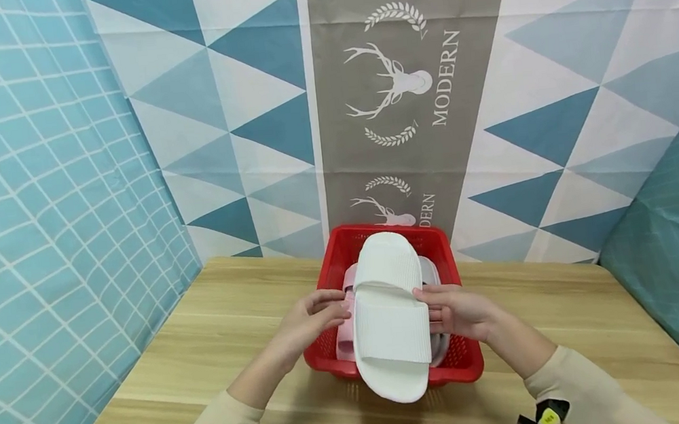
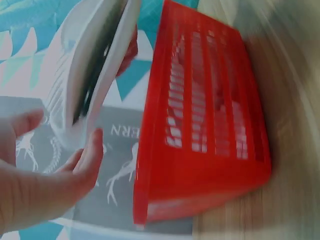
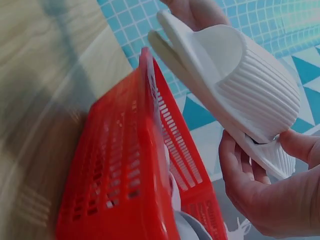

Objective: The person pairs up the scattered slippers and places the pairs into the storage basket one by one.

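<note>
"MODERN" beside deer emblem on grey curtain panel (image 1: 413,82); repeated lower, partly hidden.

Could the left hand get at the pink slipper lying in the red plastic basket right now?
Probably not straight away. The left hand is holding the white ribbed slipper, which hangs over the red plastic basket and covers most of the pink slipper; only its left edge shows.
</note>
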The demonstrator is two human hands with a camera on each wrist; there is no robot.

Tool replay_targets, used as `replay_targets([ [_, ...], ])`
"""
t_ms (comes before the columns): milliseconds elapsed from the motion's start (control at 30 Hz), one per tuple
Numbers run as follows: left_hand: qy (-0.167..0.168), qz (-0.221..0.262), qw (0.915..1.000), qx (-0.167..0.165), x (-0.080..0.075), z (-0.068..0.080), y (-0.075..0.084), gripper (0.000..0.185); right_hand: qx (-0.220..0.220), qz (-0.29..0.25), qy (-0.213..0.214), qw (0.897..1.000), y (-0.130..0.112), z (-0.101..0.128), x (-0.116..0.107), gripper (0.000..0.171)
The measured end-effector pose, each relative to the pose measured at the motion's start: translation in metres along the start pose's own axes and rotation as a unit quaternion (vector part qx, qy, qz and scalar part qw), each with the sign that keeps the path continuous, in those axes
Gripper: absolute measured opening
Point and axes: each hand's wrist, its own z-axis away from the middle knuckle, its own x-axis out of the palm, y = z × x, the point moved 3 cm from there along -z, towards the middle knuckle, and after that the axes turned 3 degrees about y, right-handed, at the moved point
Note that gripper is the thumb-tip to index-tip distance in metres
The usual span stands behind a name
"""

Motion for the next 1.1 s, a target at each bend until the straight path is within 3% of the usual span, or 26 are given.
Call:
replay_targets([
  [133,0.106,-0.068,0.9909,0.048,-0.012,-0.009,-0.006,0.032,0.000,-0.001,0.010,1.000,-0.005,0.004,-0.012,0.030],
  [233,0.140,-0.114,0.9817,0.061,-0.021,-0.016,-0.013,0.033,0.002,-0.011,0.026,1.000,-0.009,0.006,-0.021,0.021],
  [533,0.133,-0.146,0.9800,0.019,-0.032,-0.031,-0.035,0.044,0.016,-0.027,0.053,0.998,-0.023,-0.004,-0.047,0.017],
  [833,0.115,-0.074,0.9906,-0.008,-0.035,-0.039,-0.047,0.036,0.034,-0.033,0.064,0.997,-0.042,-0.019,-0.052,0.020],
  [1100,0.102,-0.022,0.9943,-0.023,-0.035,-0.041,-0.050,0.036,0.082,-0.090,0.106,0.987,-0.050,-0.045,-0.043,0.024],
])
